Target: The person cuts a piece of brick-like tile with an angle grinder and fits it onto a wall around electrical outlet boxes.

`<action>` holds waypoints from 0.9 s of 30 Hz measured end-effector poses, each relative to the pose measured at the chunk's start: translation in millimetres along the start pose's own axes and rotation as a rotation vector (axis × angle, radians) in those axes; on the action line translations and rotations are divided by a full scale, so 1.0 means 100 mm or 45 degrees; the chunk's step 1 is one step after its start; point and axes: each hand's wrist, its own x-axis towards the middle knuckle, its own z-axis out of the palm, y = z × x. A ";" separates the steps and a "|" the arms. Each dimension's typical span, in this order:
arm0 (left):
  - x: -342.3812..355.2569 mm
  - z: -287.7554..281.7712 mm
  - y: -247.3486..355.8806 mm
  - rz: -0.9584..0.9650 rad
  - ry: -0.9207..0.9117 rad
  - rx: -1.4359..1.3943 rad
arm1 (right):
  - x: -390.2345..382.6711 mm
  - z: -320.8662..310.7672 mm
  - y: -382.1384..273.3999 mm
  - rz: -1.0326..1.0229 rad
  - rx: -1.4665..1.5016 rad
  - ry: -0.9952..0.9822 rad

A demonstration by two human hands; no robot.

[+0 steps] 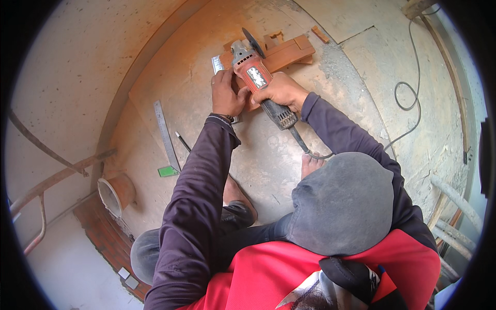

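Note:
My right hand (279,93) is closed round a red-and-grey angle grinder (253,72), whose dark disc (253,42) is tilted upright over reddish-brown tiles (289,51). My left hand (228,94) is beside the grinder's body, fingers curled over a silver metal bar (217,64) that lies against the tiles; whether its thumb touches the grinder I cannot tell. A narrow offcut (319,34) lies to the right of the stack. Left of my arm, a try square with a green handle (168,171) and a black-and-white marker (182,140) lie on the floor.
A cord (416,103) runs loosely across the right of the floor. An open-topped cylinder (116,194) sits at left, near metal bars (62,186) and a strip of brick-red material (103,237). More pipes (457,206) stand at right. My bare feet (235,196) rest on the floor.

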 end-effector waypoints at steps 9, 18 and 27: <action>-0.03 -0.04 -0.01 -0.006 0.006 0.025 | -0.04 0.04 -0.08 0.044 0.084 -0.044; -0.02 -0.02 -0.02 0.020 0.014 0.028 | -0.05 0.04 -0.08 0.073 0.103 -0.031; 0.00 -0.01 0.00 0.017 -0.006 0.026 | 0.04 0.00 0.00 0.035 -0.012 0.021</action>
